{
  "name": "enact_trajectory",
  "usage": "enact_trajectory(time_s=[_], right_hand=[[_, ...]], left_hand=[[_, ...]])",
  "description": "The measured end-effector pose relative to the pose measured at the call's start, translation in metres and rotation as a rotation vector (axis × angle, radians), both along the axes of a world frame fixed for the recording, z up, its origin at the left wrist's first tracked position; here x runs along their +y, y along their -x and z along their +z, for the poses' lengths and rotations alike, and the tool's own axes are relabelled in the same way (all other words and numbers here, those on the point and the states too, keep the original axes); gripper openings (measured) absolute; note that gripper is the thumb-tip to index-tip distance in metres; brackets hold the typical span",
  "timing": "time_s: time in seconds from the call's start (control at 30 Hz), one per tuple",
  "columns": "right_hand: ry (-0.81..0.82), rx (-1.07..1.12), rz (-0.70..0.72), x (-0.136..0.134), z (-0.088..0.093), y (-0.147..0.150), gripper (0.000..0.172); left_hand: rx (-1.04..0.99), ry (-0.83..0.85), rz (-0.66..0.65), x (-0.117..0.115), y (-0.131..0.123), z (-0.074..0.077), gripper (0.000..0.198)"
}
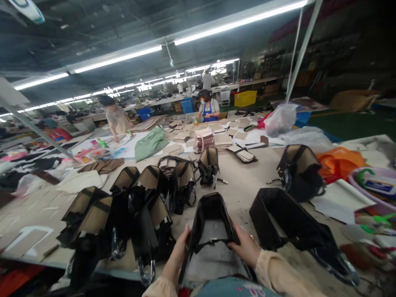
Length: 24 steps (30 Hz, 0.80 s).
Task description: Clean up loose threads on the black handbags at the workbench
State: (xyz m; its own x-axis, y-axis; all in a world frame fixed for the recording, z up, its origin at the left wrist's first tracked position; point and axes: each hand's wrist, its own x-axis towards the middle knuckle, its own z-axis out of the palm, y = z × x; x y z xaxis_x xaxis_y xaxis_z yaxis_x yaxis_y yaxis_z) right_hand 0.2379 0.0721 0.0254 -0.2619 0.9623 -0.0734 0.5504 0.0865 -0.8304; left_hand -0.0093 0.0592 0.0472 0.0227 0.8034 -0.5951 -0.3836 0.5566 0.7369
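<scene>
Right in front of me, at the table's near edge, is a black handbag body point(213, 231) with a grey lining. My left hand point(182, 243) grips its left wall, and my right hand point(246, 244) holds the right wall with the thumb over the rim. A larger black bag point(287, 222) lies just right of my right hand, its pale inside showing. To the left, several black bag bodies with tan insides point(148, 206) stand close together, straps and wrapped handles hanging from them. One small black bag point(208, 165) stands ahead of my hands.
Another black bag point(300, 171) sits at the right, beside orange cloth point(342, 165) and a purple basin point(359, 175). Stacked tan panels point(204, 140) and a green cloth point(151, 143) lie farther back. Across the table a person in a blue apron point(208, 111) works; another stands at the left point(116, 119).
</scene>
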Motion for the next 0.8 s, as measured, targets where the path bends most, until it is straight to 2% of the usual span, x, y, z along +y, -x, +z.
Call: enact_trajectory(time_s=[0.1, 0.17, 0.23, 0.3, 0.37, 0.43, 0.53, 0.63, 0.7, 0.8], right_hand=[[-0.002, -0.029, -0.034, -0.001, -0.017, 0.003, 0.082], [-0.001, -0.052, -0.038, 0.002, -0.017, 0.005, 0.082], [0.009, -0.063, -0.049, 0.007, -0.014, 0.007, 0.082], [0.025, -0.066, -0.07, 0.008, -0.009, 0.012, 0.082], [0.037, -0.036, -0.069, 0.005, -0.005, 0.021, 0.084], [0.062, 0.029, -0.029, -0.001, -0.003, 0.03, 0.086], [0.133, 0.089, 0.052, -0.008, 0.0, 0.041, 0.086], [0.229, 0.209, 0.038, -0.001, 0.006, 0.052, 0.084], [0.326, 0.434, -0.023, 0.01, 0.015, 0.062, 0.079], [0.497, 0.773, -0.106, 0.02, 0.031, 0.083, 0.059]], left_hand=[[0.114, -0.22, -0.126, -0.014, 0.005, 0.005, 0.073], [0.301, -0.358, -0.232, -0.021, 0.003, 0.008, 0.085], [0.512, -0.424, -0.245, -0.026, -0.002, 0.007, 0.094], [0.668, -0.428, -0.207, -0.027, -0.008, 0.002, 0.084], [0.753, -0.447, -0.218, -0.023, -0.009, -0.002, 0.065], [0.805, -0.499, -0.265, -0.014, -0.003, -0.005, 0.049], [0.852, -0.53, -0.298, 0.006, 0.015, -0.005, 0.038], [0.82, -0.547, -0.35, 0.036, 0.033, -0.005, 0.041], [0.777, -0.575, -0.459, 0.058, 0.04, -0.006, 0.048], [0.764, -0.591, -0.581, 0.088, 0.038, -0.009, 0.057]])
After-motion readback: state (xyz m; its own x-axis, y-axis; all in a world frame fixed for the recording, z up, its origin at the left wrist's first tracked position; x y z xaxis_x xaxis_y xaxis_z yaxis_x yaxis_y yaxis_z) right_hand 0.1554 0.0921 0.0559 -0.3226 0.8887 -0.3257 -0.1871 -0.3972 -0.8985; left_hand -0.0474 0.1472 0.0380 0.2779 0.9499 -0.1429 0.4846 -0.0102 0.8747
